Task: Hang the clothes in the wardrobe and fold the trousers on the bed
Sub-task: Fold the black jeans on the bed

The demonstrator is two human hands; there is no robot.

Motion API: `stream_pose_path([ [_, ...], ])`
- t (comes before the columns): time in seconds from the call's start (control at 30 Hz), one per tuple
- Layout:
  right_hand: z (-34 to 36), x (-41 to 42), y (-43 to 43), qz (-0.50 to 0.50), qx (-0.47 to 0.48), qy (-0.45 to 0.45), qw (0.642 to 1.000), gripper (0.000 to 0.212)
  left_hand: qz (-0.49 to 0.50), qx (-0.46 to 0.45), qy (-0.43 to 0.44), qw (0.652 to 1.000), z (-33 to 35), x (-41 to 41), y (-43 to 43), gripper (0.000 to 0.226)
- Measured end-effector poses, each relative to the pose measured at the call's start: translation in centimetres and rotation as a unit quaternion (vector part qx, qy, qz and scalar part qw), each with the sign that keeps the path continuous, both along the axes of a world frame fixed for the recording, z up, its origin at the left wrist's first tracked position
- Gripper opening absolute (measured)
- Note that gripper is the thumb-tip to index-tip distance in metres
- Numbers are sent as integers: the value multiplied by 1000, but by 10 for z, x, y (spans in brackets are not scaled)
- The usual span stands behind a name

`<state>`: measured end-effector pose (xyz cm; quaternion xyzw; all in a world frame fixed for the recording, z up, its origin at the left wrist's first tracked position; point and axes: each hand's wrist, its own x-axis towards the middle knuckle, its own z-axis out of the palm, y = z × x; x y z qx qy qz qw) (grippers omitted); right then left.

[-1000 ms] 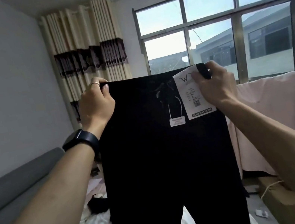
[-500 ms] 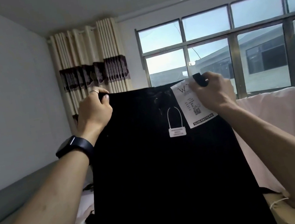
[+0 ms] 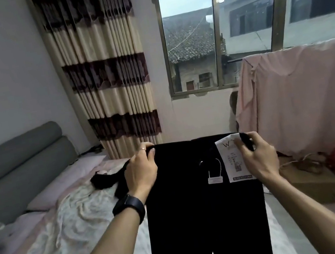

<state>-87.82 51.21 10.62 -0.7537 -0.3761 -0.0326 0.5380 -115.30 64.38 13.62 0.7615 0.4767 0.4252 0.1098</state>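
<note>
Black trousers (image 3: 199,210) are held up by the waistband above the bed (image 3: 78,221), toward its side away from the headboard, with the legs hanging down. The left hand (image 3: 142,171), with a dark watch (image 3: 129,207) on its wrist, has its grip clamped on the left waistband corner. The right hand (image 3: 256,156) has its grip pinched on the right corner, just beside a white paper label (image 3: 234,160) and near a smaller dangling tag (image 3: 215,179). A dark garment (image 3: 106,179) lies on the bed near the pillow end, and a pink cloth (image 3: 303,91) is draped below the window.

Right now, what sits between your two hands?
Head view: the trousers stretch from left hand to right hand, two tags hanging nearer the right.
</note>
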Motion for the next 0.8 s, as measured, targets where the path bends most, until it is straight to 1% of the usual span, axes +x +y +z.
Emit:
stream_pose_path([
  [0.07,-34,-1,-7,11,-7,34,999,28,15,-29,6,999,-37,4,-10,24],
  [0.17,-63,4,-8,13,-14,46,999,29,25,-58,26,998,-66,8,-13,31],
  [0.27,-69,17,6,-7,-48,12,999,30,28,-43,79,996,-65,14,3,34],
  [0.3,-68,24,15,-13,-63,-3,998,30,26,-49,78,995,-64,19,15,33],
  [0.37,-61,33,32,-19,-76,-18,997,32,19,-69,48,996,-60,31,36,28],
  [0.43,-53,46,56,-21,-84,-30,996,35,11,-76,17,997,-57,48,64,24],
  [0.6,-47,87,140,-33,-112,-41,992,41,-3,-96,-17,995,-58,93,163,14],
  [0.73,-50,119,221,-47,-123,-32,991,43,-1,-89,-13,996,-67,133,254,13],
  [0.8,-60,137,265,-56,-140,-28,988,43,-6,-103,-4,995,-82,154,305,14],
])
